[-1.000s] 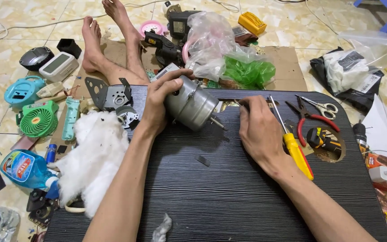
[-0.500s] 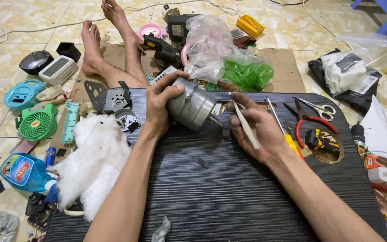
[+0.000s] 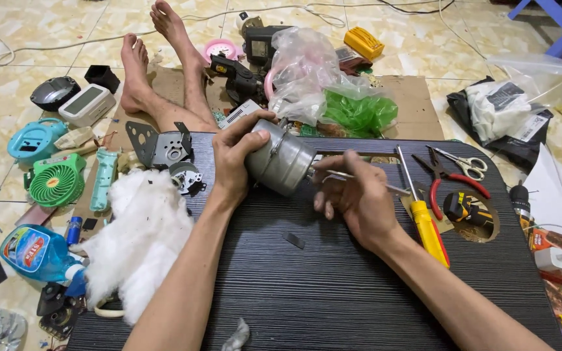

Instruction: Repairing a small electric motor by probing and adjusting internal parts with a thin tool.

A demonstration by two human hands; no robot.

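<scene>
Your left hand (image 3: 237,159) is gripping a grey metal motor (image 3: 282,161), fingers curled around its body, holding it tilted just above the far edge of the black board (image 3: 333,286). Your right hand (image 3: 352,198) is pinching a thin metal tool (image 3: 359,181) whose tip is meeting the motor's end. A yellow-handled screwdriver (image 3: 424,221) is lying just beside your right wrist.

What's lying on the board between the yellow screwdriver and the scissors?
In the head view, red-handled pliers lie between the yellow screwdriver and the scissors.
</scene>
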